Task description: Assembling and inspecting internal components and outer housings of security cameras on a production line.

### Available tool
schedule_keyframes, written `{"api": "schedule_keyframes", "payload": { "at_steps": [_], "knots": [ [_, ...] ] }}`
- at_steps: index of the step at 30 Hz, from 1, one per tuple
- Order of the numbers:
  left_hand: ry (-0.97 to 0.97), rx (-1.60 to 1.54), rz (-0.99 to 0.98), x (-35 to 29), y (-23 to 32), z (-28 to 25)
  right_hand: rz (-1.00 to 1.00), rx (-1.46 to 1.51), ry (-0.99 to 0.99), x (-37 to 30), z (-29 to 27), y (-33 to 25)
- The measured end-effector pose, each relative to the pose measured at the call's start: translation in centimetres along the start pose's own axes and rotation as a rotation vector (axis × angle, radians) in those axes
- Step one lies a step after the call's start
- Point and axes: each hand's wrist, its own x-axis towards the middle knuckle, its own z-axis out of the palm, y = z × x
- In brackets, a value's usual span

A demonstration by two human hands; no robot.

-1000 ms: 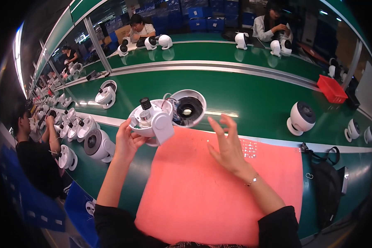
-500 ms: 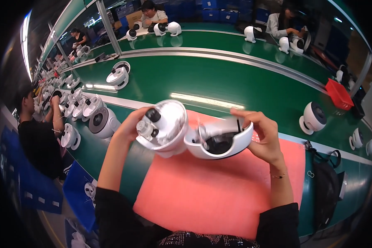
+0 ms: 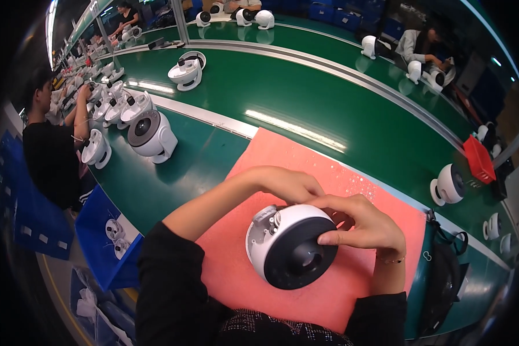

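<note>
Over the pink mat (image 3: 225,254) I hold a round white security camera (image 3: 297,254), its black front with the lens turned up toward me. My right hand (image 3: 366,225) is closed on its right side, thumb on the black face and fingers over the far rim. From the far side my left hand (image 3: 288,183) reaches over, its fingers curled down behind the shell and partly hidden. At the camera's left edge a gap between the white shells shows pale inner parts.
Finished-looking white cameras stand at left (image 3: 151,135) and right (image 3: 447,184). Several open white housings (image 3: 135,106) line the left bench. A red basket (image 3: 478,158) sits far right, a black bag (image 3: 444,277) nearer. A blue bin (image 3: 106,248) and a co-worker (image 3: 49,144) are at left.
The two separate camera halves have come together into one body, turned black face up. My left hand has moved from the left to the far side. The whole view has shifted.
</note>
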Motion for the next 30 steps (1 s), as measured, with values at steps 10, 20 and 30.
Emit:
{"api": "schedule_keyframes", "payload": {
  "at_steps": [10,20,30],
  "knots": [
    [1.005,0.16,-0.08,-10.9,0.4,11.1,0.17,-0.07,0.039,-0.3,0.3,1.1],
    [0.756,0.344,-0.433,-11.9,3.4,10.5,0.213,-0.247,0.089,1.4,1.2,2.0],
    [0.716,0.496,-0.062,-12.9,-1.0,16.0,0.073,-0.093,-0.026,0.4,-0.2,1.3]
  ]
}}
